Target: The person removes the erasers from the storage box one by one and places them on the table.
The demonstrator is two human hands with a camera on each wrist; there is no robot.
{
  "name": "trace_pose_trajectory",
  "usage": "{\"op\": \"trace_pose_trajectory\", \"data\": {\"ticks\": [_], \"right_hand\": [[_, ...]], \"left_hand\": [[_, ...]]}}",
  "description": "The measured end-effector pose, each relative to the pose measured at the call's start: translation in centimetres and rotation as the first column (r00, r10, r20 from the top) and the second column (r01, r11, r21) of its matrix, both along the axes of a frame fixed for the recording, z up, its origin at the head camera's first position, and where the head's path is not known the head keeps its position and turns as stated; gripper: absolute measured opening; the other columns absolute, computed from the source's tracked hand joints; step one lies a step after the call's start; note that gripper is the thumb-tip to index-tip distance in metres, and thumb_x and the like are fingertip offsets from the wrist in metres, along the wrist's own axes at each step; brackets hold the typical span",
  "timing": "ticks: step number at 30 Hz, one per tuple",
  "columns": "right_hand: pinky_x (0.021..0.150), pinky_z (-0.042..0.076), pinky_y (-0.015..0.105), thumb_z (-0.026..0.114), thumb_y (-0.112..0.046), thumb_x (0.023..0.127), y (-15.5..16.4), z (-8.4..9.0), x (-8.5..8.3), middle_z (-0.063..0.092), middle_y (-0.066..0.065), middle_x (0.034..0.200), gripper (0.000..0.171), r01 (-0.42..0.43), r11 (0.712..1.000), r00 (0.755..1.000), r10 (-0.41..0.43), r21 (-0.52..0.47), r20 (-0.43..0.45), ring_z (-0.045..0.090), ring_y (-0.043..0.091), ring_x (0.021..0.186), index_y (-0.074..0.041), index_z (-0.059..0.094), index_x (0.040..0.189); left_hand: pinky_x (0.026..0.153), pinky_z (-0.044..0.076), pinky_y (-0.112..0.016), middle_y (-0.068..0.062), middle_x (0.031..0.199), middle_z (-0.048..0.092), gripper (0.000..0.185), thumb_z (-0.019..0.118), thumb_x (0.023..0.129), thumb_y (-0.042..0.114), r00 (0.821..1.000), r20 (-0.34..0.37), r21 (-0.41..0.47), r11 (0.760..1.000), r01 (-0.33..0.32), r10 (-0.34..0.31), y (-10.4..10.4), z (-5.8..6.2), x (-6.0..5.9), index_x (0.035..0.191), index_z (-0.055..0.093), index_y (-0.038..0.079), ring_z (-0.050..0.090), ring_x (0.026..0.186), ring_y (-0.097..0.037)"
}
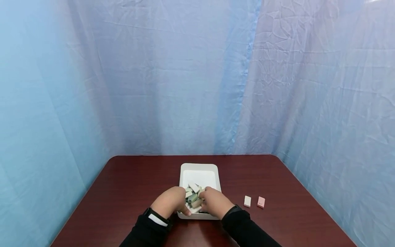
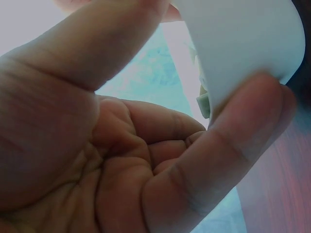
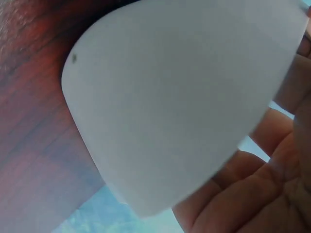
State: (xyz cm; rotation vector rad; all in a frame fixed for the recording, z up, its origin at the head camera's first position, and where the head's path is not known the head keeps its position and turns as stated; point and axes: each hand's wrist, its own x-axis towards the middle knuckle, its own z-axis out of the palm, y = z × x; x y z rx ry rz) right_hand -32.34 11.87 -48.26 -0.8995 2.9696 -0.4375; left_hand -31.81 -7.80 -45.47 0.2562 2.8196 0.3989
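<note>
A white tray (image 1: 202, 175) sits at the middle of the table, with a heap of small blocks (image 1: 193, 198) in white, grey-green and beige in its near half. My left hand (image 1: 171, 201) reaches over the tray's left wall, thumb low beside the near end of the heap. In the left wrist view its palm is bare and its bent fingers (image 2: 160, 121) reach the tray rim. Opposite, my right hand (image 1: 215, 202) comes over the right wall, fingers at the heap. The right wrist view shows the tray's outer wall (image 3: 165, 107) covering those fingertips; what they hold I cannot tell.
To the right of the tray a white block (image 1: 247, 201) and a pink block (image 1: 261, 202) with a small dark marking lie apart on the dark red table (image 1: 139, 178). Blue curtains (image 1: 185, 85) hang behind the table and along both sides.
</note>
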Motion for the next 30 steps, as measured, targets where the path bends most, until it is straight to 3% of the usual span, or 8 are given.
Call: {"op": "trace_pose_trajectory", "data": {"ticks": [5, 10, 17, 21, 25, 30], "right_hand": [[0.062, 0.039, 0.027, 0.078, -0.009, 0.092, -0.2, -0.1, 0.3, 0.063, -0.003, 0.079, 0.009, 0.062, 0.997, 0.998, -0.061, -0.047, 0.012, 0.044, 0.008, 0.064, -0.014, 0.071, 0.089], [0.057, 0.032, 0.028, 0.070, -0.010, 0.097, 0.1, -0.3, 0.8, 0.046, -0.004, 0.064, 0.028, 0.130, 0.988, 0.990, -0.125, -0.082, 0.073, 0.035, 0.010, 0.056, -0.017, 0.055, 0.074], [0.061, 0.038, 0.027, 0.073, -0.008, 0.095, 0.7, -0.1, 1.1, 0.060, -0.005, 0.077, 0.012, 0.095, 0.990, 0.993, -0.087, -0.108, 0.080, 0.043, 0.009, 0.062, -0.014, 0.071, 0.085], [0.063, 0.043, 0.029, 0.075, -0.010, 0.094, 1.0, 0.1, 1.0, 0.061, 0.001, 0.084, 0.001, 0.111, 0.987, 0.994, -0.110, -0.117, 0.018, 0.049, 0.012, 0.067, -0.011, 0.076, 0.093], [0.074, 0.055, 0.036, 0.078, -0.015, 0.092, 1.3, 0.4, 0.8, 0.069, 0.008, 0.096, 0.019, 0.133, 0.985, 0.990, -0.137, -0.114, -0.029, 0.065, 0.020, 0.083, -0.006, 0.078, 0.108], [0.072, 0.054, 0.035, 0.080, -0.019, 0.092, 1.5, 0.4, 0.5, 0.070, 0.004, 0.094, 0.015, 0.153, 0.980, 0.988, -0.154, -0.129, 0.000, 0.064, 0.017, 0.081, -0.008, 0.080, 0.102]], "left_hand": [[0.071, 0.051, -0.038, -0.003, 0.071, 0.062, 0.045, 0.098, 0.076, 0.041, 0.999, -0.030, -0.036, 0.999, 0.015, -0.016, 0.1, 0.1, -0.1, 0.076, 0.069, 0.006, 0.055, 0.064, -0.020], [0.074, 0.052, -0.038, -0.002, 0.073, 0.062, 0.045, 0.098, 0.075, 0.041, 0.999, -0.037, -0.041, 0.999, 0.012, -0.014, 0.2, 0.0, 0.0, 0.079, 0.070, 0.006, 0.055, 0.067, -0.019], [0.072, 0.052, -0.038, -0.002, 0.073, 0.062, 0.045, 0.098, 0.076, 0.041, 0.999, -0.031, -0.042, 0.999, 0.012, -0.014, 0.2, 0.0, 0.2, 0.076, 0.068, 0.007, 0.054, 0.066, -0.020], [0.075, 0.053, -0.040, -0.003, 0.076, 0.063, 0.043, 0.098, 0.077, 0.038, 1.000, -0.001, -0.010, 1.000, -0.002, 0.002, 0.2, 0.1, 0.2, 0.084, 0.071, 0.006, 0.056, 0.069, -0.020], [0.074, 0.052, -0.041, -0.004, 0.078, 0.063, 0.041, 0.097, 0.078, 0.035, 1.000, 0.018, 0.014, 1.000, -0.017, 0.016, 0.1, 0.2, 0.3, 0.087, 0.073, 0.004, 0.056, 0.070, -0.021], [0.074, 0.052, -0.040, -0.003, 0.076, 0.063, 0.042, 0.097, 0.078, 0.037, 1.000, 0.004, -0.001, 1.000, -0.009, 0.009, 0.1, 0.4, 0.2, 0.085, 0.072, 0.004, 0.055, 0.068, -0.020]]}}
